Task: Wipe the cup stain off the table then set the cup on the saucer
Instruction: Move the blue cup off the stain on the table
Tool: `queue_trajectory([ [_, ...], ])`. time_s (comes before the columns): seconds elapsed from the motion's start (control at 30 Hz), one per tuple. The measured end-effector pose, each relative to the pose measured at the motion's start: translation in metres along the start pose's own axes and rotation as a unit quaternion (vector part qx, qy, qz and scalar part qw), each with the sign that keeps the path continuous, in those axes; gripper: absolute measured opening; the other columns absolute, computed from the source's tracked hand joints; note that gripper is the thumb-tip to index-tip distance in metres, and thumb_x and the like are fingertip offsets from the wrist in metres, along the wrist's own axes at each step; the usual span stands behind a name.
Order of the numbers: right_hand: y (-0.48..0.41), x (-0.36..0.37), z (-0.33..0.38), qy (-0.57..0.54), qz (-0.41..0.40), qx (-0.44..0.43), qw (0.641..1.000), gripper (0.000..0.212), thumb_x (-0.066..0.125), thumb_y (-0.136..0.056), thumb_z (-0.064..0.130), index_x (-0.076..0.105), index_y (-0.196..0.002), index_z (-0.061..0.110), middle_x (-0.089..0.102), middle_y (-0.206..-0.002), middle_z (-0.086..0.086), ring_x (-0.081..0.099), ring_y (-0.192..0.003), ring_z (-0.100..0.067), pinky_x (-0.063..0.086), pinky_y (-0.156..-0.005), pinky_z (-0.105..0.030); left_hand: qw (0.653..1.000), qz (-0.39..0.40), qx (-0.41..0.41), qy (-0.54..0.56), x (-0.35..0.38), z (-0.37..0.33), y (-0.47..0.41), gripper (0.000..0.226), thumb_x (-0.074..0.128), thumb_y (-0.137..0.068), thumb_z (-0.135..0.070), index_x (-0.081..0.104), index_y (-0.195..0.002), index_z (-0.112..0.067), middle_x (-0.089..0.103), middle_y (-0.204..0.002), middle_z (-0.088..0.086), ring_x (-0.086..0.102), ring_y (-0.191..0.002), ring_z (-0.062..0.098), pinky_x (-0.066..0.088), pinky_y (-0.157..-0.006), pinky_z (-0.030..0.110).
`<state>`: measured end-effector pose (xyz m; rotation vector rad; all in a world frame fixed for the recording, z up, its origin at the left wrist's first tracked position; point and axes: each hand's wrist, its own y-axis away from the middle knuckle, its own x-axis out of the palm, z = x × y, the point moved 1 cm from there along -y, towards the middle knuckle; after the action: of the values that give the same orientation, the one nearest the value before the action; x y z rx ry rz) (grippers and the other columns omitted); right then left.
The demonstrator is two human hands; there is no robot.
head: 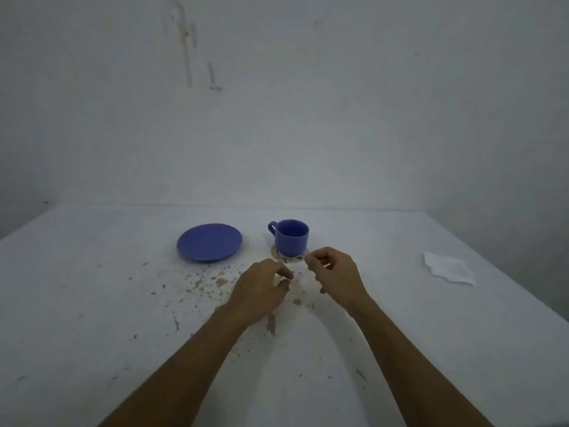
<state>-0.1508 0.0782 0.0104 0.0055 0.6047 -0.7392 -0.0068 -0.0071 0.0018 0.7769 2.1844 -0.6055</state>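
Note:
A blue cup (291,237) stands upright on the white table (92,303), its handle pointing left. A brownish ring stain (291,258) shows around its base. A blue saucer (209,241), with nothing on it, lies just left of the cup. A white folded tissue (448,268) rests at the far right of the table. My left hand (261,291) hovers in front of the cup with fingers loosely curled, holding nothing. My right hand (334,274) is just right of it, close to the cup's base, fingers curled and pinched together with nothing visible in them.
Chipped paint spots (200,283) are scattered over the table in front of the saucer. A bare white wall (277,103) rises directly behind the table's far edge. The table's right edge runs near the tissue.

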Motion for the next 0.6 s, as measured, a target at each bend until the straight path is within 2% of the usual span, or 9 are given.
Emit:
queue_trajectory([
  [0.07,-0.013,0.008,-0.002,0.016,-0.045,0.007,0.999,0.024,0.067,-0.083,0.042,0.056,-0.099,0.028,0.062,-0.093,0.011,0.06,-0.075,-0.007,0.046,-0.061,-0.013,0.999,-0.004,-0.004,-0.04,0.011,0.001,-0.007,0.016,0.057,-0.09,-0.035,0.065,-0.103,-0.033,0.064,-0.116,-0.009,0.051,-0.093,0.005,0.041,-0.092,0.025],
  [0.13,-0.027,0.018,-0.005,0.04,-0.06,0.019,0.997,0.049,0.071,-0.076,0.049,0.052,-0.114,0.025,0.058,-0.111,0.005,0.059,-0.089,-0.01,0.049,-0.073,-0.019,0.997,-0.028,0.011,-0.069,0.022,0.006,-0.006,0.018,0.054,-0.091,-0.037,0.065,-0.104,-0.033,0.064,-0.116,-0.01,0.052,-0.102,0.008,0.039,-0.102,0.036],
  [0.2,-0.041,0.028,-0.007,0.084,-0.068,0.013,0.994,0.074,0.073,-0.069,0.056,0.045,-0.127,0.02,0.051,-0.129,-0.001,0.054,-0.11,-0.018,0.049,-0.086,-0.028,0.995,-0.051,0.039,-0.077,0.03,0.011,-0.002,0.018,0.05,-0.092,-0.037,0.064,-0.103,-0.034,0.064,-0.114,-0.011,0.051,-0.106,0.01,0.035,-0.102,0.036],
  [0.3,-0.063,0.038,-0.004,0.132,-0.074,0.006,0.989,0.1,0.075,-0.062,0.062,0.033,-0.14,0.015,0.041,-0.143,-0.005,0.041,-0.129,-0.024,0.044,-0.093,-0.033,0.992,-0.074,0.053,-0.082,0.033,0.017,-0.002,0.019,0.049,-0.092,-0.038,0.063,-0.104,-0.034,0.064,-0.113,-0.011,0.05,-0.107,0.01,0.029,-0.102,0.035],
  [0.37,-0.075,0.044,-0.002,0.127,-0.065,0.012,0.99,0.104,0.078,-0.06,0.058,0.03,-0.142,0.014,0.04,-0.144,-0.006,0.038,-0.131,-0.025,0.044,-0.092,-0.034,0.993,-0.075,0.053,-0.076,0.034,0.017,-0.002,0.02,0.049,-0.092,-0.038,0.063,-0.105,-0.034,0.063,-0.114,-0.011,0.05,-0.107,0.01,0.028,-0.103,0.034],
  [0.43,-0.083,0.051,0.0,0.108,-0.056,0.004,0.993,0.099,0.082,-0.061,0.05,0.033,-0.139,0.014,0.044,-0.141,-0.006,0.041,-0.128,-0.024,0.048,-0.091,-0.033,0.993,-0.074,0.054,-0.076,0.034,0.018,-0.002,0.021,0.048,-0.092,-0.039,0.063,-0.106,-0.034,0.063,-0.115,-0.011,0.049,-0.108,0.01,0.027,-0.103,0.033],
  [0.5,-0.088,0.055,0.0,0.074,-0.06,-0.003,0.995,0.093,0.085,-0.06,0.043,0.039,-0.135,0.014,0.049,-0.136,-0.005,0.046,-0.123,-0.023,0.053,-0.092,-0.039,0.993,-0.072,0.051,-0.079,0.035,0.02,-0.002,0.022,0.046,-0.093,-0.039,0.063,-0.106,-0.035,0.062,-0.115,-0.012,0.048,-0.108,0.009,0.026,-0.104,0.032],
  [0.6,-0.092,0.054,-0.002,0.034,-0.063,-0.016,0.997,0.088,0.087,-0.058,0.042,0.044,-0.13,0.015,0.054,-0.131,-0.003,0.051,-0.118,-0.021,0.056,-0.088,-0.041,0.993,-0.071,0.052,-0.081,0.034,0.02,-0.002,0.02,0.047,-0.092,-0.037,0.062,-0.104,-0.036,0.062,-0.114,-0.013,0.048,-0.108,0.008,0.026,-0.104,0.034],
])
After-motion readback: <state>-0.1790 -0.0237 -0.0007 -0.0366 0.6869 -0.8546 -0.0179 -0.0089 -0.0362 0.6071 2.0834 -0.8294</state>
